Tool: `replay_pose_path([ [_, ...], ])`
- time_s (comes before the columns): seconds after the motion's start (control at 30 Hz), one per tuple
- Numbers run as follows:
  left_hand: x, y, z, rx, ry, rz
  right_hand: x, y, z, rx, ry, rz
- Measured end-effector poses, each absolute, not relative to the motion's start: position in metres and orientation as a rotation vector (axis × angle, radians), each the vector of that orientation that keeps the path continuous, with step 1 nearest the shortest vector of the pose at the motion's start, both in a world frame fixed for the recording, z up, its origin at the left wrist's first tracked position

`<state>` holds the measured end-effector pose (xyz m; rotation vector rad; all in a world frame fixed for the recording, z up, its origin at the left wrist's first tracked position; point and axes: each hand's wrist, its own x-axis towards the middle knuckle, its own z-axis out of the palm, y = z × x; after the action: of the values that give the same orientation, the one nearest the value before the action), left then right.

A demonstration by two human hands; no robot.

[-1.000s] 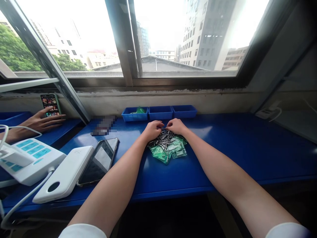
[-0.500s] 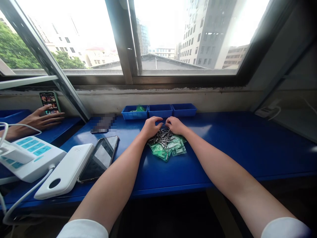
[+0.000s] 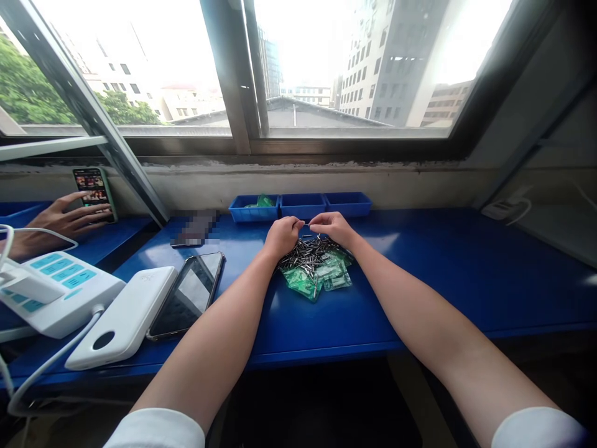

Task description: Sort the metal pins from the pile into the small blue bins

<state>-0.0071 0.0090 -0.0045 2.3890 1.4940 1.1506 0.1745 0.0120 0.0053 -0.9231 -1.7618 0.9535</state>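
Note:
My left hand (image 3: 283, 237) is closed above the far-left side of a heap of small, thin metal pins (image 3: 308, 254), its thumb and fingertips pressed together. Facing it, my right hand (image 3: 336, 228) pinches with thumb and forefinger. A thin metal pin (image 3: 306, 224) seems to span the short gap between the fingertips; its details are too small to make out. Under the heap's near side lie crumpled green plastic bags (image 3: 303, 284), some see-through with small pieces inside.
Three blue bins (image 3: 303, 206) line the wall; the left one holds green plastic bags. To my left on the blue table (image 3: 326, 330) are a phone (image 3: 189, 295), a white power bank (image 3: 124, 317) and a power strip (image 3: 60, 292). Another person's hand (image 3: 69, 221) touches a propped phone (image 3: 93, 186).
My hands have risen slightly from the heap. The right hand's fingers have straightened into a pinch, and a thin piece now shows between both hands' fingertips.

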Motion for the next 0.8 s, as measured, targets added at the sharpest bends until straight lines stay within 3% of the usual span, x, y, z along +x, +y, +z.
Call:
replay_pose_path([
  [0.3, -0.0055, 0.006, -0.0035, 2.332, 1.509, 1.057, 0.1768, 0.0063, 0.0095, -0.908, -1.658, 1.13],
  [0.8, -0.0059, 0.007, -0.0043, 2.331, 1.602, 0.99, 0.178, 0.0076, 0.0104, -0.955, -1.719, 1.046],
])
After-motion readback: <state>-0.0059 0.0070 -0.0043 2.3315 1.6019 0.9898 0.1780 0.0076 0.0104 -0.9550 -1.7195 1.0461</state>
